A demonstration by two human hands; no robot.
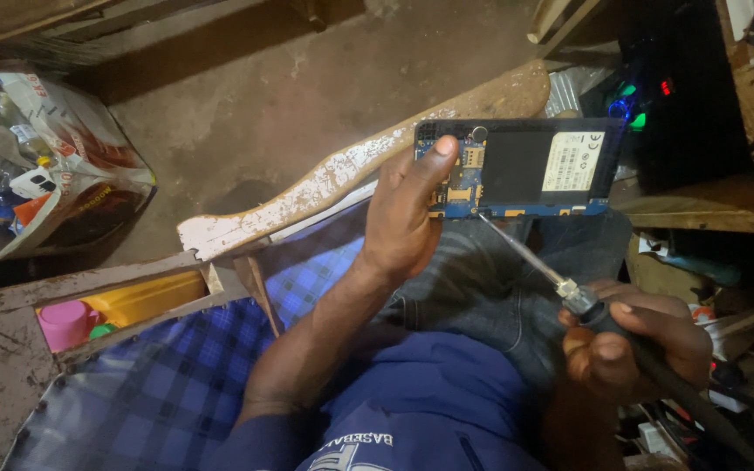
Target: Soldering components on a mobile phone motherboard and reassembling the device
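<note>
A person seated in a dim workshop holds an opened mobile phone (517, 167) in the left hand (407, 214), fingers wrapped round its left end and the thumb pressed on the exposed blue circuit board (462, 179). The phone is raised above the lap, back cover off, a black battery (530, 166) with a white label filling its middle. The right hand (634, 340) is closed round the dark handle of a soldering iron (560, 277), whose thin metal tip touches the board's lower edge. A worn wooden plank (342, 179) runs behind the phone, and a bag of clutter (45, 157) sits on the floor at left.
</note>
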